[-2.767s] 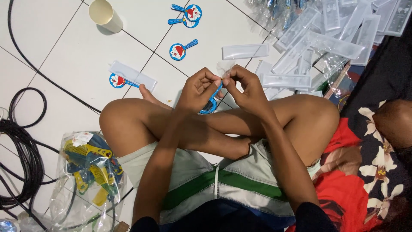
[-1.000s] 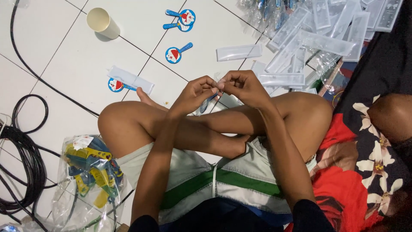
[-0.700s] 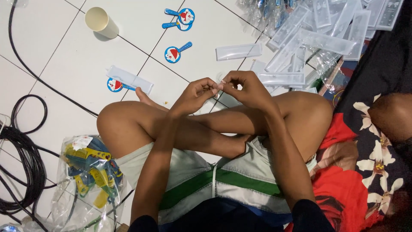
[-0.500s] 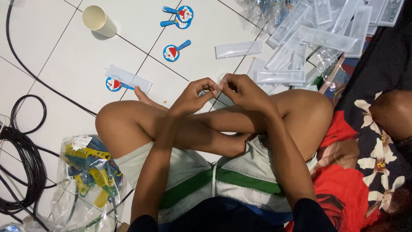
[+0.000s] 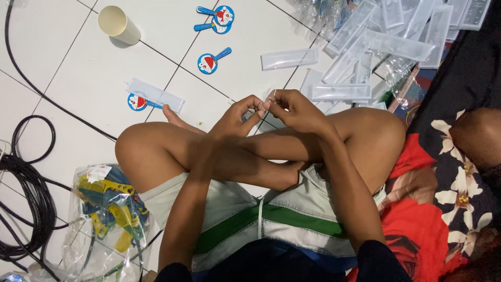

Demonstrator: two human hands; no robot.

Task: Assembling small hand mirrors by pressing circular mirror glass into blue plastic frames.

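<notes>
I sit cross-legged on a white tiled floor. My left hand (image 5: 241, 116) and my right hand (image 5: 292, 108) meet above my shins, fingertips pinched together on a thin clear plastic sleeve (image 5: 270, 95) that is mostly hidden by the fingers. Whether anything is inside the sleeve I cannot tell. A pile of clear plastic sleeves (image 5: 376, 47) lies just beyond my right hand. Round blue cartoon-faced paddles (image 5: 209, 61) lie on the tiles ahead, and one paddle half inside a sleeve (image 5: 152, 97) rests near my left toes.
A cream paper cup (image 5: 119, 24) lies on its side at the far left. Black cables (image 5: 26, 198) coil at the left edge. A clear bag of blue and yellow toys (image 5: 108, 209) sits by my left knee. Another person's knee (image 5: 477, 137) and floral red cloth are at right.
Both hands have stayed pinched together over my legs, shifting slightly. The blue paddle seen under my hands 2.8 s ago no longer shows.
</notes>
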